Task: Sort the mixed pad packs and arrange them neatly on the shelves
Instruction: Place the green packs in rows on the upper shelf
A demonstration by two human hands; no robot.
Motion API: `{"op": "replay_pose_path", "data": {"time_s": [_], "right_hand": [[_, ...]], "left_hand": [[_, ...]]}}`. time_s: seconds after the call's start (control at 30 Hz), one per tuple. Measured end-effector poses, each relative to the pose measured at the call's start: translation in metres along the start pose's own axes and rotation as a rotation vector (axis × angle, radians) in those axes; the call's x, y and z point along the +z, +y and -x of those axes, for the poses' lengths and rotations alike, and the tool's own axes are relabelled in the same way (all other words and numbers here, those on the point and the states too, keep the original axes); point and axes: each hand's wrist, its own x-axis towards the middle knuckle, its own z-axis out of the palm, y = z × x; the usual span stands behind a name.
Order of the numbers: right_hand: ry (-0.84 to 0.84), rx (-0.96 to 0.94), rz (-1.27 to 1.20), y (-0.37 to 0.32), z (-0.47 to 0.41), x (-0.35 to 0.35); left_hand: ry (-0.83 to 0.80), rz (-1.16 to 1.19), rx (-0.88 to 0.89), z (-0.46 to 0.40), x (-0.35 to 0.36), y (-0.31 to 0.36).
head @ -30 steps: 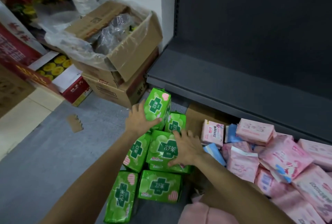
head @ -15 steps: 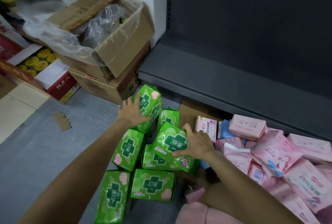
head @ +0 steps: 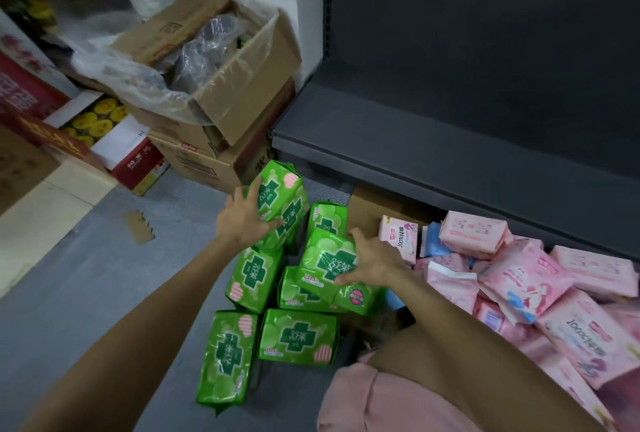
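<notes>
Left hand (head: 244, 220) grips a green pad pack (head: 278, 205), fingers spread and curled over its face, pack tilted and raised above the green pile (head: 277, 293) on the grey floor (head: 86, 293). Right hand (head: 372, 260) holds a second green pack (head: 329, 263), thumb on its near edge, fingers round the far side; it rests on other green packs. Pink packs (head: 519, 279) lie heaped to the right, below the dark shelf (head: 433, 154). Cardboard boxes (head: 221, 113) stand left of the shelf.

Green packs (head: 298, 336) clustered, pink packs (head: 519, 279) heaped
</notes>
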Motion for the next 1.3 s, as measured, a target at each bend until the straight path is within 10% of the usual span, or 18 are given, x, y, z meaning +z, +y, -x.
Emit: {"op": "replay_pose_path", "data": {"time_s": [0.63, 1.03, 1.3], "right_hand": [[1.355, -0.486, 0.431, -0.012, 0.156, -0.301], [1.743, -0.412, 0.553, -0.050, 0.207, -0.478], [1.573, -0.097, 0.469, -0.061, 0.166, -0.561]], "left_hand": [[0.668, -0.157, 0.490, 0.030, -0.236, 0.119], [1.202, -0.088, 0.636, 0.024, -0.411, 0.196], [1.329, -0.285, 0.738, -0.025, -0.499, 0.253]]}}
